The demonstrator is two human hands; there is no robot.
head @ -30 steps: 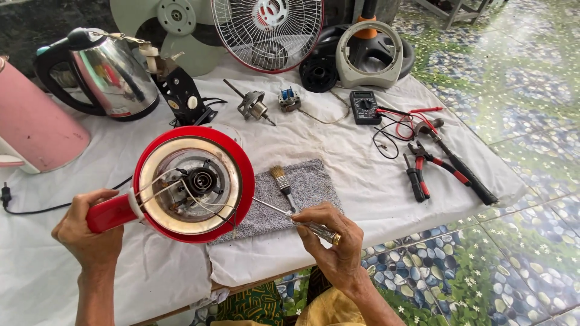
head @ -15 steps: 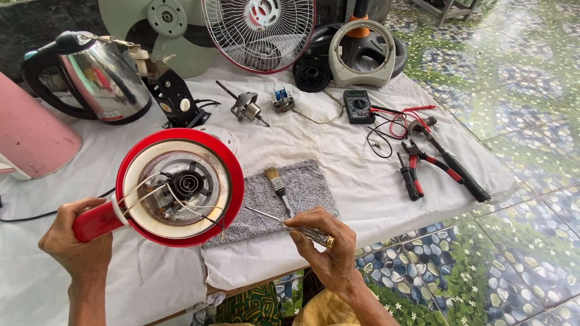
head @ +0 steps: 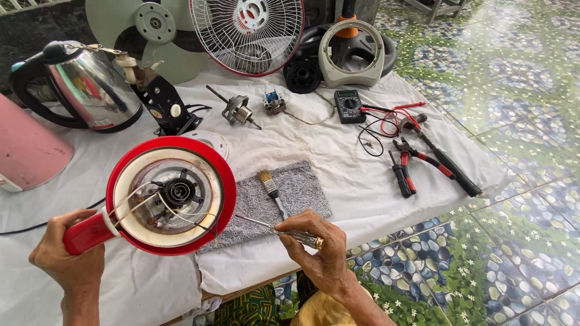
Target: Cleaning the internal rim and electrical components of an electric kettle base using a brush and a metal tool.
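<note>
Left hand: low at the left of view, forearm rising from the bottom edge, wrist straight. Fingers curled into a closed fist-like grip, thumb wrapped over the top, knuckles toward the camera.

Right hand: low centre, forearm entering from the bottom edge, wrist bent slightly inward. Back of hand up, fingers bunched in a pinch, thumb pressed against the forefinger, pointing leftward toward the other hand.

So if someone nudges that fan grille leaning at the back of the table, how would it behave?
The fan grille is thin wire with open gaps, so it is probably light for its size. It stands on its round edge, so a nudge could well roll or tip it. The wires may flex a little.
</note>
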